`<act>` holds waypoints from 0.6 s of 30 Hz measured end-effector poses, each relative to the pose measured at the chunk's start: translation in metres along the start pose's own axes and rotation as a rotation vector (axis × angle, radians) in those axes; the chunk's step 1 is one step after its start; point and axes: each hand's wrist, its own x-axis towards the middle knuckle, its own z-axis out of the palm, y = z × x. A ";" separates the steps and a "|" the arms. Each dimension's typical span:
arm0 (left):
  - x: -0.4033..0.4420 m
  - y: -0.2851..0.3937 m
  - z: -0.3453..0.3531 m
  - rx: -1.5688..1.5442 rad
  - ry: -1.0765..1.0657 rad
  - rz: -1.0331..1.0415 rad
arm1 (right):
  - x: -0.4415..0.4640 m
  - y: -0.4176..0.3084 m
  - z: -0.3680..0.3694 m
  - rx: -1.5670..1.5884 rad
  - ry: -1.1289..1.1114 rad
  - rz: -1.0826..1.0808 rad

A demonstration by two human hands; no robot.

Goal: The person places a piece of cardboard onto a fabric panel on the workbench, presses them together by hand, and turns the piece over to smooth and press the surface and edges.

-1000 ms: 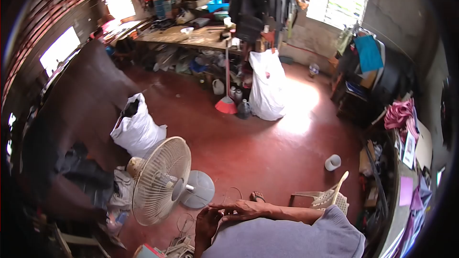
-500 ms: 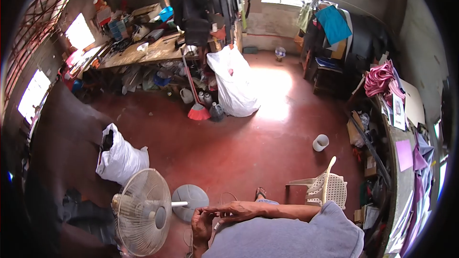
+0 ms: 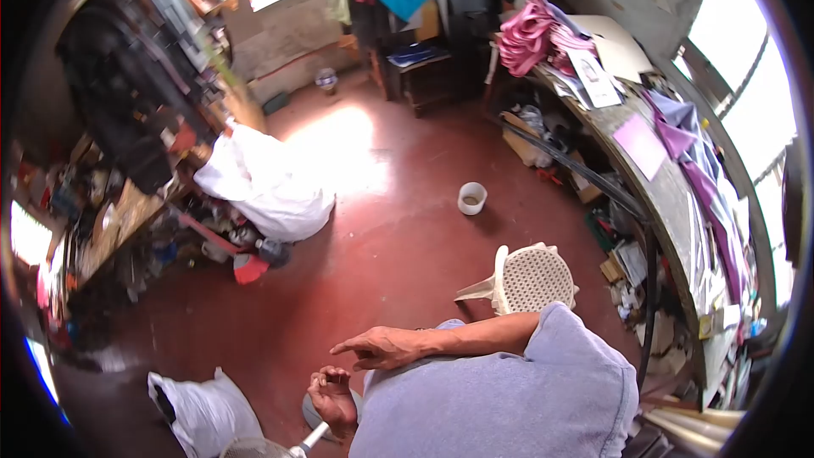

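My right hand (image 3: pixel 379 349) reaches leftward across my front, its index finger stretched out and the others loosely bent; nothing shows in it. Just below, my left hand (image 3: pixel 333 400) is turned palm up with its fingers half curled and apart, holding nothing visible. A small gap separates the two hands. Behind my left hand lies the grey round base (image 3: pixel 310 411) of a fan, partly hidden. The fan's pale pole (image 3: pixel 314 437) slants beside that hand at the bottom edge.
A beige plastic chair (image 3: pixel 536 280) stands beyond my right forearm, with a white container (image 3: pixel 472 198) on the red floor (image 3: pixel 407 237) farther off. White sacks (image 3: pixel 280 195) stand at the left. A long cluttered workbench (image 3: pixel 627 131) runs along the right; dark clothes (image 3: pixel 110 76) hang upper left.
The view has swung to the right, so the fan has mostly dropped out at the lower left and more workbench shows. My hands, close together before, have moved apart.
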 end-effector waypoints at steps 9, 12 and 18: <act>0.130 -0.050 0.091 0.553 -0.412 -0.341 | -0.049 0.043 -0.079 0.094 0.462 0.068; 0.172 -0.071 0.116 0.558 -0.532 -0.458 | -0.057 0.056 -0.104 0.086 0.593 0.135; 0.273 -0.106 0.166 0.694 -0.619 -0.579 | -0.048 0.070 -0.181 0.068 0.784 0.270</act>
